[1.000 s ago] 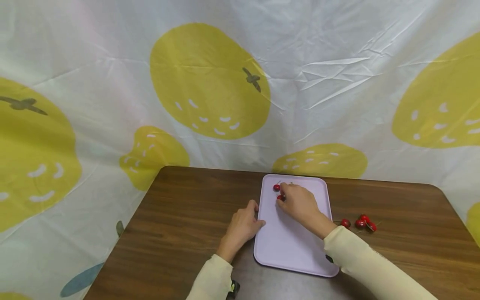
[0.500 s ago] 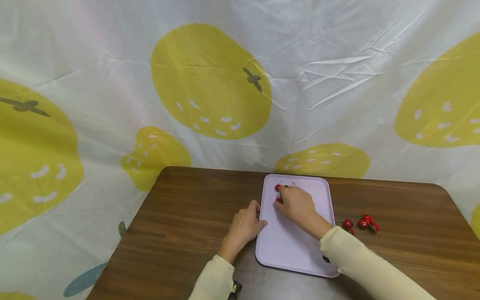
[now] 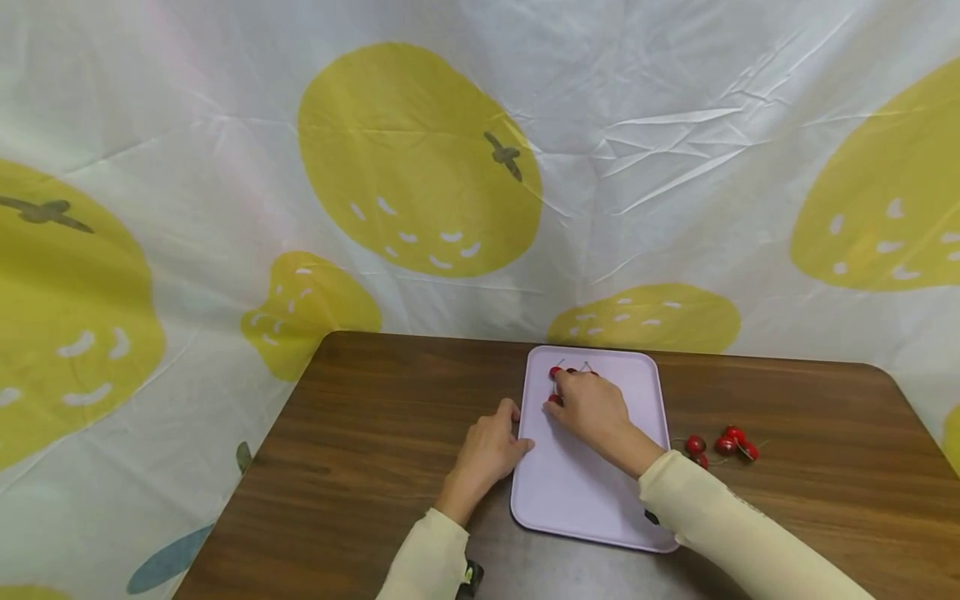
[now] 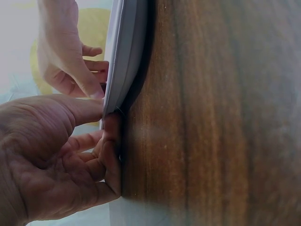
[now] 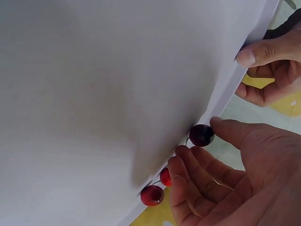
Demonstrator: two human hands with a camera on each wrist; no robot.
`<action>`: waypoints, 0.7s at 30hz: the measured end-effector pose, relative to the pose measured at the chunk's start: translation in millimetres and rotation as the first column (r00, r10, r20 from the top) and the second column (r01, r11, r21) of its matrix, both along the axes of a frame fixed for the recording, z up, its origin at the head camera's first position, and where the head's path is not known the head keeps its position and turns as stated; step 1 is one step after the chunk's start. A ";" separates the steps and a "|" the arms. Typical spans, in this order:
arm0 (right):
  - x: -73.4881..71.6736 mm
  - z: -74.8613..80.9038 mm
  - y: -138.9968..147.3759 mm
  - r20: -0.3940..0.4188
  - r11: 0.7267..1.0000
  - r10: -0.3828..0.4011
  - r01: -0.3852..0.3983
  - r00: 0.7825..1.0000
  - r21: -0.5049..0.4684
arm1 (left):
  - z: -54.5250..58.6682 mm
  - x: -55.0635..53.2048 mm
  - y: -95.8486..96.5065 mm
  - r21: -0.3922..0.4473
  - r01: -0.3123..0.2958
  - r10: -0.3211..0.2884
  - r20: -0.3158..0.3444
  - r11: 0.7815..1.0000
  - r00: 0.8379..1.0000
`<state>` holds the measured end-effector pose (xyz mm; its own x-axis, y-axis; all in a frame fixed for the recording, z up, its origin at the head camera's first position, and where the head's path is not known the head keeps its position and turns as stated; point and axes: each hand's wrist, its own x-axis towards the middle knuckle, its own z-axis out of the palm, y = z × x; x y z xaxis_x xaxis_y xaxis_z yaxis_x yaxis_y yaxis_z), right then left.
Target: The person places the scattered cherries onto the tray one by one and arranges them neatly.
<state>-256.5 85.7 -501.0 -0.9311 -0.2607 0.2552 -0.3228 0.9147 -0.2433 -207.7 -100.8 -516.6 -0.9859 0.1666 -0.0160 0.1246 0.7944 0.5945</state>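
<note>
My left hand (image 3: 489, 446) holds the left edge of a pale lilac tray (image 3: 585, 508), thumb over the rim and fingers curled against its outer side. Over the tray's far left part, my right hand (image 3: 596, 408) has a dark red cherry (image 5: 202, 135) between its thumb and fingertips, the thumb touching its side. The same cherry (image 3: 554, 400) shows by the thumb in the head view. Just beyond the fingers, another cherry (image 3: 555, 372) lies near the tray's far left corner, with more in a row partly hidden behind the hand.
Several stemmed cherries (image 3: 726, 447) lie on the brown wooden table (image 3: 817, 467) to the right of the tray, close to the right forearm. Behind the table's far edge hangs a white cloth (image 3: 637, 183) printed with yellow fruit.
My right hand has shifted slightly left and nearer on the tray, and the cherry by its thumb has moved a little left. My left hand stays at the tray's edge.
</note>
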 end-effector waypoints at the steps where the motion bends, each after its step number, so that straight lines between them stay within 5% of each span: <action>1: 0.1 0.1 0.0 -0.001 1.000 0.001 -0.001 1.000 -0.001 | -0.1 0.0 0.1 0.000 0.000 0.000 0.001 1.000 1.000; 21: -0.8 -1.9 0.2 0.019 1.000 0.008 -0.008 1.000 0.029 | 0.2 0.7 0.0 0.005 0.004 -0.004 -0.010 1.000 1.000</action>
<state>-257.3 86.0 -503.0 -0.9335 -0.2752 0.2297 -0.3256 0.9189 -0.2225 -207.0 -100.8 -516.4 -0.9852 0.1711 -0.0055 0.1340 0.7907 0.5973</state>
